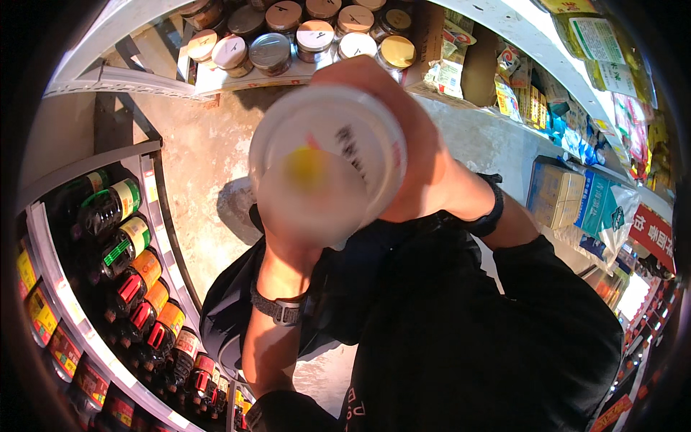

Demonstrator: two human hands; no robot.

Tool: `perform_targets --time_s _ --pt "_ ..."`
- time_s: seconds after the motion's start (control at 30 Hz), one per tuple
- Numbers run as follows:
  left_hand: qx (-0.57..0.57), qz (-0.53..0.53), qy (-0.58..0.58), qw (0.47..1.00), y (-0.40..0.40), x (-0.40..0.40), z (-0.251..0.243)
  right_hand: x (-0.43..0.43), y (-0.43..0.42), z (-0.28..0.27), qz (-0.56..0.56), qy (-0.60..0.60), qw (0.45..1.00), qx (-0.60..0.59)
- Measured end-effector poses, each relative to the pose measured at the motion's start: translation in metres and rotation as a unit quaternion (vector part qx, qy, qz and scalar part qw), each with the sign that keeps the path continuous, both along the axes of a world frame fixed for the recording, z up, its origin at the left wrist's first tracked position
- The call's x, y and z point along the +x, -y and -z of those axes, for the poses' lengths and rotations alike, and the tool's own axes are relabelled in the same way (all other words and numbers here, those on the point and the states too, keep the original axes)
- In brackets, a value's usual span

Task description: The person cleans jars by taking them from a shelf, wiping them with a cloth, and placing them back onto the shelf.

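A round, whitish plastic container or lid [324, 113], with dark writing and a red mark, is held up close to the camera and is blurred. Around its right and far side curls my right hand [418, 146], with a dark band on the wrist. My left hand [289, 256], wearing a grey strap with a buckle, comes up from below; its fingers are hidden. Over the lower left of the round face lies a pale, blurred rounded thing [318, 205] with a yellow spot, too unclear to name. Whether my left hand grips it or the container does not show.
Lidded jars [314, 38] stand on a shelf ahead, beside a cardboard box [424, 51] of packets. Dark labelled bottles [129, 243] fill the shelf at left. Packaged goods [567, 129] line the right shelves, with cartons [555, 195] lower down. Concrete floor [210, 156] shows between.
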State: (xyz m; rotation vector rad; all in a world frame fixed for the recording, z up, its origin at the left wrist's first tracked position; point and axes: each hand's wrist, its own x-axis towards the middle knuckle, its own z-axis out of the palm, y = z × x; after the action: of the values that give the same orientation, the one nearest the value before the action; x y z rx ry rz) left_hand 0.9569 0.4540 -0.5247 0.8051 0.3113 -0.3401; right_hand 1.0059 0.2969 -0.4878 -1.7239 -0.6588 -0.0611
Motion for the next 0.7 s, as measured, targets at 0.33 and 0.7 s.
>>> perform_targets --time_s 0.33,0.7 --pt "0.192 0.029 0.055 0.979 0.006 0.022 -0.041 -0.023 -0.005 -0.015 0.082 -0.277 0.937 0.199" --pt "0.393 -0.014 0.369 0.842 0.017 0.036 -0.007 -0.028 0.003 0.025 0.138 -0.244 0.960 -0.010"
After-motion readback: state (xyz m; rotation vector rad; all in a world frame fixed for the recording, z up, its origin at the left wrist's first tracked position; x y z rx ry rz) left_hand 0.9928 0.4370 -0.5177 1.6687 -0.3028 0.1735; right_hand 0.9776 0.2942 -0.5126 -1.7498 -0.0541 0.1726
